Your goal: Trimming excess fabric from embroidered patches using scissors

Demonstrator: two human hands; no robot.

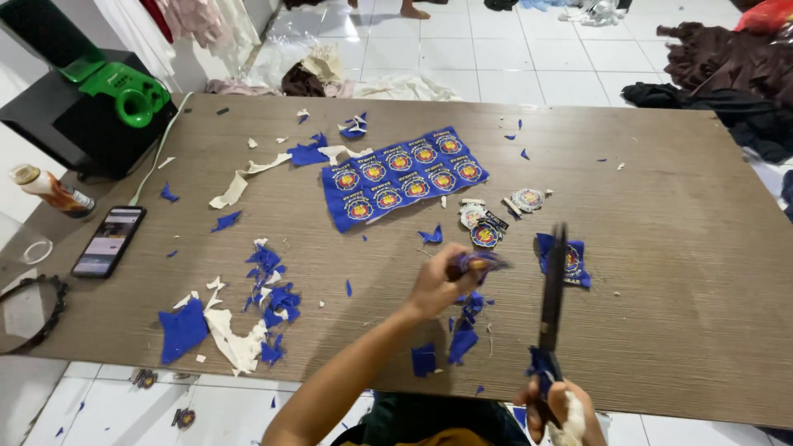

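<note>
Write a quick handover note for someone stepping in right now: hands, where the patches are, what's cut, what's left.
Left hand pinches a blue patch piece above the table.
Right hand grips the scissors, blades pointing away.
Uncut patch sheet lies mid-table.
Cut-out round patches sit right of the sheet; one rough-cut patch lies by the blades.
Scraps are piled left.
Left: the sheet's patches remain uncut.
</note>
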